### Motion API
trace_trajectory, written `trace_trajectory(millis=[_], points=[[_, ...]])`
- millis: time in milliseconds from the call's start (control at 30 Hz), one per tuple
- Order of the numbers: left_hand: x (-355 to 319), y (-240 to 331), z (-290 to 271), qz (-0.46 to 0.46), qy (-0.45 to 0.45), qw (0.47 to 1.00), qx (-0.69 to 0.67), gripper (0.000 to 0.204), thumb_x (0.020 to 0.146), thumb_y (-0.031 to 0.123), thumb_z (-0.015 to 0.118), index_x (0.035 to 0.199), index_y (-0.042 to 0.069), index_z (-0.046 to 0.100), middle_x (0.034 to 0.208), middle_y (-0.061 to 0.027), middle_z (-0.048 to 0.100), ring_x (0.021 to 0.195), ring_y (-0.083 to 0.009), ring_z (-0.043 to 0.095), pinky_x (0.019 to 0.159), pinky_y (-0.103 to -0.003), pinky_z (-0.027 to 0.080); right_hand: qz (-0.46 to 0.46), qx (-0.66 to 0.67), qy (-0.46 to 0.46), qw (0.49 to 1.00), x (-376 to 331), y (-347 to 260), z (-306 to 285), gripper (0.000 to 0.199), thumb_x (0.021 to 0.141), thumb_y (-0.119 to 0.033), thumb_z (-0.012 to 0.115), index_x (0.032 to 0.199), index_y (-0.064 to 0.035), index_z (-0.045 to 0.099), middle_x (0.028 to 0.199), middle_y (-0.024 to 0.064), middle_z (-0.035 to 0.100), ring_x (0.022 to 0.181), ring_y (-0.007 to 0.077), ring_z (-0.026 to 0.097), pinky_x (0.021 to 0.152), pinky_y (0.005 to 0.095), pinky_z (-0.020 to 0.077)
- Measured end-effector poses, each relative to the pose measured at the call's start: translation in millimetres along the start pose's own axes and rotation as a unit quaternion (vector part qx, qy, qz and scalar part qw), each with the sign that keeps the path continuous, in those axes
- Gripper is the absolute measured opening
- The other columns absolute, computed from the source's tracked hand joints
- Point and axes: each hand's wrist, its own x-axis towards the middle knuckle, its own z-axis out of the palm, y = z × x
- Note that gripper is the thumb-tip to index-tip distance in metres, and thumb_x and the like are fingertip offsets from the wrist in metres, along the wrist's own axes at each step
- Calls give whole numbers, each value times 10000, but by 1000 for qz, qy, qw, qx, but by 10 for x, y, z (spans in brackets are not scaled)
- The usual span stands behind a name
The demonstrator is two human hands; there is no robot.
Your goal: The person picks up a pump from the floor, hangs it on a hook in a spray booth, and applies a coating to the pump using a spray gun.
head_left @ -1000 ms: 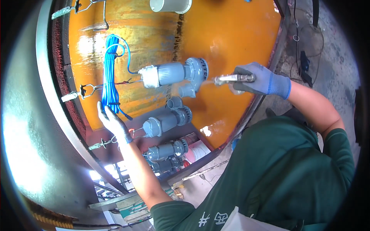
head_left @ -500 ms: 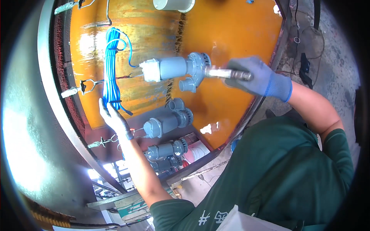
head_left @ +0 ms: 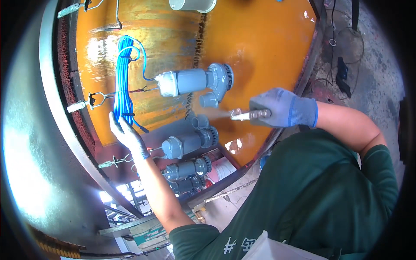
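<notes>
My right hand [head_left: 277, 108], in a grey-blue knit glove, is closed around a metal spray gun [head_left: 250, 114]. A faint mist leaves its tip toward the outlet of a grey-blue motor pump [head_left: 190, 81], which hangs sideways on a hook. The gun stays apart from the pump. My left hand [head_left: 128, 135], also gloved, grips the lower end of a bundled blue cable [head_left: 123, 80]; its thumb side is partly hidden. One strand of this cable runs to the pale-wrapped end of the pump.
More grey pumps [head_left: 186, 145] hang nearer to me, below the first. Hooks with coated ends [head_left: 77, 106] line the left rail. An orange-stained panel [head_left: 260, 47] stands behind. A pink-and-white bucket [head_left: 221, 170] sits below, and hoses [head_left: 333, 42] lie on the right floor.
My right hand and the spray gun have moved down and slightly left, from the pump's round casing to beside its outlet. Mist now shows. The pump has shifted slightly; my left hand stays at the cable.
</notes>
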Motion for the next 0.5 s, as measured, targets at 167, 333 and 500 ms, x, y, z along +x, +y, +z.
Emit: trace_trajectory(millis=[167, 333, 500], points=[[-16, -77, -15, 17, 11, 1000, 4, 498, 1102, 245, 490, 1516, -30, 455, 1553, -195, 482, 1406, -297, 481, 1182, -405, 346, 36, -6, 7, 999, -84, 168, 15, 280, 915, -354, 739, 993, -107, 632, 878, 169, 690, 846, 394, 684, 766, 518, 535], [-55, -156, -40, 13, 13, 1000, -5, 510, 1100, 242, 502, 1522, -36, 435, 1546, -198, 484, 1391, -292, 495, 1174, -400, 359, 107, 48, 183, 976, -51, 235, -137, 261, 905, -294, 763, 990, -93, 620, 863, 182, 678, 836, 397, 680, 726, 450, 543], [-24, -310, -43, 26, 22, 999, -19, 502, 1097, 230, 512, 1511, -44, 442, 1534, -204, 492, 1378, -298, 505, 1168, -404, 367, 97, -21, -59, 993, -173, 130, -129, 295, 923, -367, 727, 1013, -99, 641, 888, 191, 705, 875, 408, 688, 784, 505, 536]])
